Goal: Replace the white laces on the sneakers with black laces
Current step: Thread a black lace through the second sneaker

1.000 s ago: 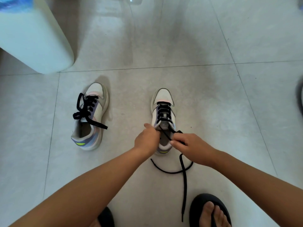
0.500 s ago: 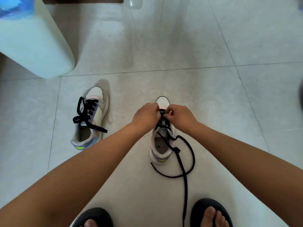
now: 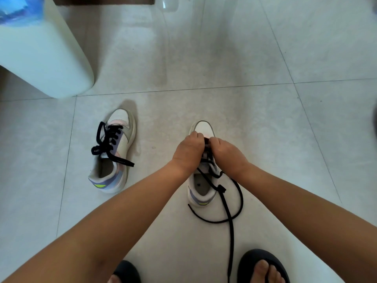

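Sneaker in work: the right-hand sneaker (image 3: pixel 202 186) stands at the centre of the frame, toe toward the top, heel toward the bottom.
Black lace: the black lace (image 3: pixel 230 211) is threaded through the eyelets; its two free ends trail from the heel opening across the floor (image 3: pixel 265 58) toward the lower centre, one looping and crossing the other.
Left hand: the left hand (image 3: pixel 186 152) has its fingers curled down onto the lacing near the toe end; it appears to pinch a crossing of the black lace.
Right hand: the right hand (image 3: pixel 226 154) mirrors it, fingers curled onto the same lacing, knuckles almost touching the left hand.
Finished sneaker: the left-hand sneaker (image 3: pixel 112 152) lies at centre left, already fitted with a black lace, ends loose over its side.
Surroundings: a pale bin (image 3: pixel 44 58) at upper left; dark sandals (image 3: pixel 263 266) at the bottom edge.
Step, judged: snugging the lower crossings.
Risk 1: uneven pull could leave one free end too short to tie.
Risk 2: the crossed loose ends may snag or knot when drawn tight.
Risk 3: a trailing end lies near the foot; stepping on it would jerk the sneaker.
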